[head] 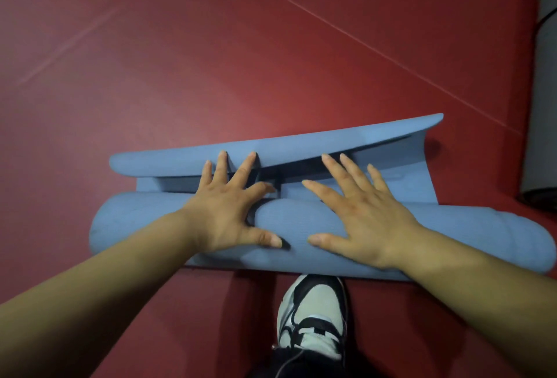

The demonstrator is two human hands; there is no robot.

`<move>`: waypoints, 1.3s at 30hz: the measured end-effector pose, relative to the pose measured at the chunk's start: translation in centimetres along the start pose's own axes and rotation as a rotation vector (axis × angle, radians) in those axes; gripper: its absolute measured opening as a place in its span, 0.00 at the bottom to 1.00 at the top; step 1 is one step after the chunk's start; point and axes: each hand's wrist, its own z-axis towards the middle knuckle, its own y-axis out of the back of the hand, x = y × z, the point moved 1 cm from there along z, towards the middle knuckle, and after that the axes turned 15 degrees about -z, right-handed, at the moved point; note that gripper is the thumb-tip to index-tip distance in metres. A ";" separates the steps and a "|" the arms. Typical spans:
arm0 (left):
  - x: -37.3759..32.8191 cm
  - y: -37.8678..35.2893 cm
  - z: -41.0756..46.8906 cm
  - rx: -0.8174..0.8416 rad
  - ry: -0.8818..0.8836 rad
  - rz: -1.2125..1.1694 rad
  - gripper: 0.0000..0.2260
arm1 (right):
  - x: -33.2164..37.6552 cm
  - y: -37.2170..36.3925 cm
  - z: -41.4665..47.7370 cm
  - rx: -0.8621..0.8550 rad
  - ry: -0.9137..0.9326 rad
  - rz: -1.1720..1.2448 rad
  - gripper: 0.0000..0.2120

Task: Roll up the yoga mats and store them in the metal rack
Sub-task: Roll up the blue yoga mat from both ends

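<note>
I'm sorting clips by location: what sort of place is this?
Probably a gym or exercise studio, though no walls show. The signs are a red sports-type floor with a pale line across it, a blue mat mostly rolled up, and a second, grey rolled mat at the right edge.

Both hands (229,212) rest on the rolled mat (452,236), shoe (313,314) just behind.

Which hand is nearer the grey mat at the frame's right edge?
Right. The right hand rests flat on the blue mat, on the side toward the grey mat; the left hand lies flat beside it, farther away.
</note>
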 end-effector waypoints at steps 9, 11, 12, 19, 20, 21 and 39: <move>0.7 0.7 0.8 -0.133 -0.026 -0.018 0.50 | -1.3 0.3 2.0 -0.039 -0.068 0.035 0.44; 0.7 0.5 0.3 -0.172 -0.026 0.006 0.48 | -1.6 0.3 2.4 -0.061 -0.080 0.045 0.45; 0.6 0.3 -0.1 -0.197 -0.023 0.012 0.47 | -1.8 0.3 2.6 -0.076 -0.088 0.043 0.45; -0.6 -2.1 -1.2 -0.365 -0.007 -0.015 0.40 | -1.9 0.3 2.6 -0.160 -0.116 0.018 0.40; -0.6 -1.9 -1.1 -0.366 0.003 -0.024 0.40 | -1.8 0.2 2.5 -0.184 -0.133 0.016 0.40; -0.5 -1.7 -0.9 -0.361 0.015 -0.027 0.41 | -1.6 0.2 2.3 -0.211 -0.160 0.018 0.39; 0.1 2.0 2.8 -0.282 0.076 -0.065 0.42 | -1.3 0.0 1.8 -0.194 -0.393 0.009 0.40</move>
